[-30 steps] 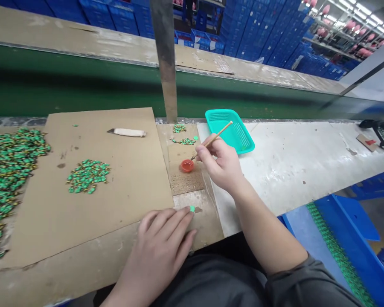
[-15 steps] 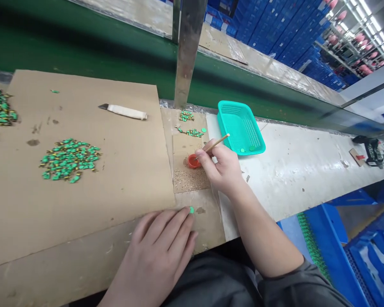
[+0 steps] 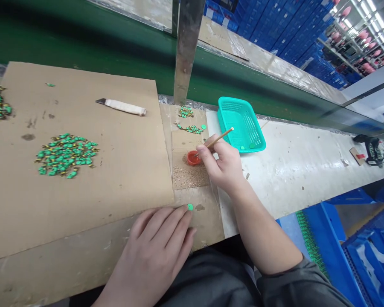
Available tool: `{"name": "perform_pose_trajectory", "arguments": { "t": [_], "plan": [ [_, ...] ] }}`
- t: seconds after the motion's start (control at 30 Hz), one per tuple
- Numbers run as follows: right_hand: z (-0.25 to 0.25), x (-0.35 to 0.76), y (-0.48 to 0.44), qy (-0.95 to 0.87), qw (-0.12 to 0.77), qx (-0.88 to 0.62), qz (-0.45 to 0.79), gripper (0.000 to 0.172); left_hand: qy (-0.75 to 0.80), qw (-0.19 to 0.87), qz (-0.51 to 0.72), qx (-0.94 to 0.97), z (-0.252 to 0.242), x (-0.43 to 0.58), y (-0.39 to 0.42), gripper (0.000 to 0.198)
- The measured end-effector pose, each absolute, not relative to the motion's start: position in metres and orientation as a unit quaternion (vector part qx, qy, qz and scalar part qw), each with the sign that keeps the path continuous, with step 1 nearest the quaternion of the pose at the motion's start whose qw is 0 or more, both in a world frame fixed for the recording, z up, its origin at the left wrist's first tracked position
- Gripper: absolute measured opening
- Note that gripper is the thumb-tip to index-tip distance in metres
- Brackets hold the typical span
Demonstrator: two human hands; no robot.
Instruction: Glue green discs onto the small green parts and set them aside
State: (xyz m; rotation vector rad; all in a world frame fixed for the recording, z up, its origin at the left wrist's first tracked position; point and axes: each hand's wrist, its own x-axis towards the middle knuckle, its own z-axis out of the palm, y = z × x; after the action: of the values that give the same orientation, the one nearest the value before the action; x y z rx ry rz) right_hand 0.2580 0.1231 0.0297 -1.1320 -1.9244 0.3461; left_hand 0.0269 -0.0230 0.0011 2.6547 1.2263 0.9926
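My right hand pinches a thin wooden stick, whose lower end dips into a small red cup. The cup stands on a cardboard piece with beads of something shiny across its near part. Nearer my body, my left hand rests at the table edge with fingers bent and close together. A small green disc sticks out at its fingertips; my thumb is hidden. Beyond the cup lie small green-and-yellow pieces and another green disc.
A large cardboard sheet on the left carries a heap of green-and-yellow pieces and a knife with a wrapped handle. A turquoise basket with green discs inside stands at back right. A metal post rises behind.
The view has shifted slightly. Both hands keep nearly the same places, with the stick still in the red cup and the green disc still at my left fingertips.
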Motion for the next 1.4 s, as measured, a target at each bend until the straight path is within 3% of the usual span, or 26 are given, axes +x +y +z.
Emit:
{"name": "perform_pose_trajectory", "arguments": {
  "t": [0.27,0.5,1.4],
  "plan": [
    [0.044,0.262,0.089,-0.756,0.463,-0.451,0.105,0.034,0.379,0.027,0.306,0.873,0.001,0.027,-0.021,0.028],
    [0.017,0.258,0.022,-0.729,0.506,-0.435,0.156,0.018,0.371,0.045,0.307,0.875,-0.001,0.026,-0.021,0.029],
    [0.003,0.255,0.016,-0.785,0.464,-0.390,0.125,0.019,0.367,0.034,0.273,0.889,0.003,0.028,-0.020,0.030]
  ]
}}
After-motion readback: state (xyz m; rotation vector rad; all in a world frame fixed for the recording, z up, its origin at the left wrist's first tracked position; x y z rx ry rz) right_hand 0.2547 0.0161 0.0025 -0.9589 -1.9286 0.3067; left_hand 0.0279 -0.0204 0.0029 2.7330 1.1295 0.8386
